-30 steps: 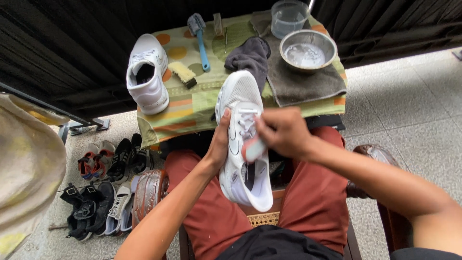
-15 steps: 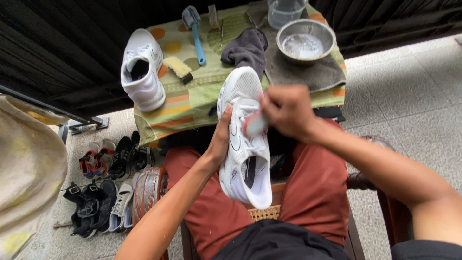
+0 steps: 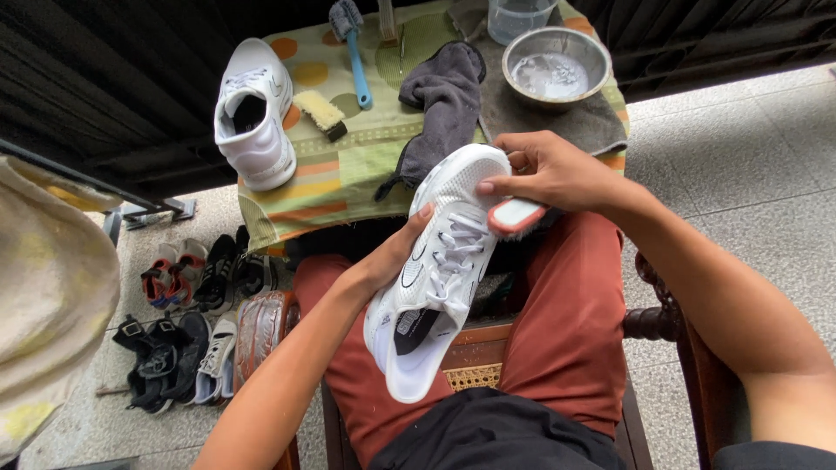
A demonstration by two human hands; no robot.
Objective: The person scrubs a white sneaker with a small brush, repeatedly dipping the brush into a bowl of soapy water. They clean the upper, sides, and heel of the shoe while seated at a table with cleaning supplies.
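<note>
A white sneaker point(image 3: 435, 261) lies tilted over my lap, toe pointing up and right. My left hand point(image 3: 399, 252) grips its left side near the laces. My right hand point(image 3: 544, 170) holds a small brush with an orange-red back point(image 3: 515, 215) against the shoe's right side, close to the toe. The bristles face the shoe and are hidden.
A low table with a patterned cloth point(image 3: 348, 165) carries the second white sneaker point(image 3: 252, 113), a yellow scrub brush point(image 3: 319, 113), a blue-handled brush point(image 3: 353, 48), a grey rag point(image 3: 444, 104), a steel bowl point(image 3: 556, 68) and a plastic cup point(image 3: 521, 17). Several shoes point(image 3: 187, 322) lie on the floor at left.
The sneaker has tipped so its toe swings right and its heel drops left. My right hand moved the brush from the laces out to the shoe's right edge.
</note>
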